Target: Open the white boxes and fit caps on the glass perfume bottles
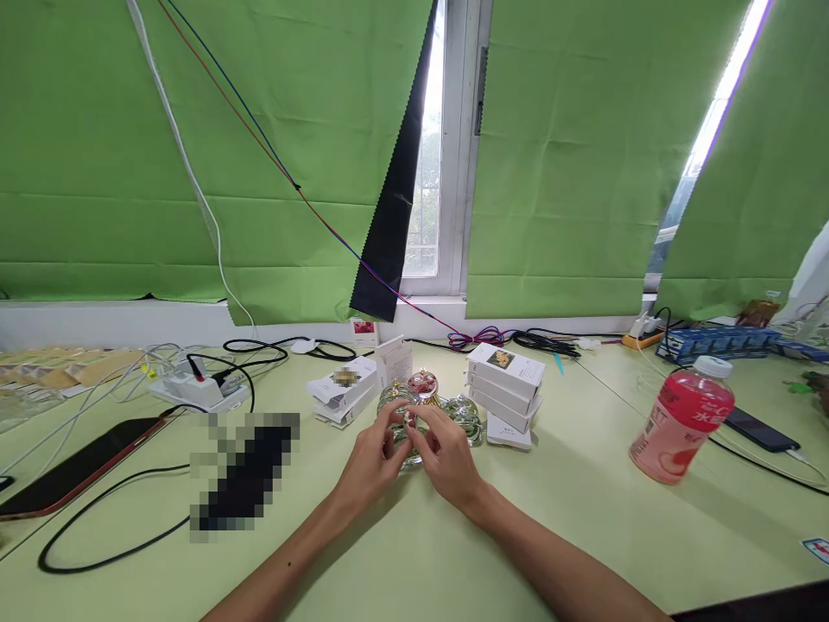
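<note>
Because the shiny piece [408, 419] looks so small, you seem to pinch it between the fingertips of your left hand [376, 451] and right hand [452, 453], both low over the counter [414, 574], perhaps for steadiness. Glassy ornaments [467, 416] sit just beyond your hands, likely for easy reach, between left [357, 399] and right box stacks [505, 380].

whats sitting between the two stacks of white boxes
In the head view: an upright white box, a pile of shiny round trinkets and, nearer the camera, the left hand and right hand.
</note>
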{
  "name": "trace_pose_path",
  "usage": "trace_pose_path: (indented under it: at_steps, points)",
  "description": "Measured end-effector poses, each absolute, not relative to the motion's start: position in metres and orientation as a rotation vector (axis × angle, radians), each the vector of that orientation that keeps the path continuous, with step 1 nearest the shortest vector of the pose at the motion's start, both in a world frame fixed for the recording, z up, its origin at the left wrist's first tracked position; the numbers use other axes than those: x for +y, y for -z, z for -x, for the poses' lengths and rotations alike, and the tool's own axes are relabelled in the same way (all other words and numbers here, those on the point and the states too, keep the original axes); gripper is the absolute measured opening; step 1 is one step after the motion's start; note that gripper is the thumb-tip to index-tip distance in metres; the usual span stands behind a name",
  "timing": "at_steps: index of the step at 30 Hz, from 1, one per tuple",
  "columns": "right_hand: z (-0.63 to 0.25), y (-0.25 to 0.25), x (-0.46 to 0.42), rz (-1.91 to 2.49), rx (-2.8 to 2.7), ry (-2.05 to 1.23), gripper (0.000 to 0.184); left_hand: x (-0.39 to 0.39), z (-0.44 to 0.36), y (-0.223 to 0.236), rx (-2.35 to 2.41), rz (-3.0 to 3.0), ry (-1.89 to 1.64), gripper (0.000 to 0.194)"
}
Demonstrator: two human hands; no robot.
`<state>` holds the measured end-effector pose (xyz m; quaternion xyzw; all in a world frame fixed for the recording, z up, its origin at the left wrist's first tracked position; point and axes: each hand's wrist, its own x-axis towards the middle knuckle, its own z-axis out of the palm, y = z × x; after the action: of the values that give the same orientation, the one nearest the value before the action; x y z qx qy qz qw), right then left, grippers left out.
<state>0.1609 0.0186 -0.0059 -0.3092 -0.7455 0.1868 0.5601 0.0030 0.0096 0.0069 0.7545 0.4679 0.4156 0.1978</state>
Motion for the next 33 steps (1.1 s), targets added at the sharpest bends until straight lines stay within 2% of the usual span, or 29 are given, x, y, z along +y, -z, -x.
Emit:
trace_pose_path:
  at_steps: [19,28,33]
  points:
    - [-0.1609,0.0075,0.0208,0.768,-1.721,-0.383,0.016,0.0083,-0.0043,-0.0083,1.297,-2.096,-1.164,0.041]
    - [-0.1617,0.0019,0.0160,0.741,-1.746,-0.399,0.028,0.0062,-0.0065,-0.0107,1.317,-2.101,-1.176,0.040]
    - [-0.1609,0.0062,0.0194,0.718,-1.760,-0.362,0.026,0.0074,-0.0066,-0.0115,1.349,-2.149,-1.157,0.036]
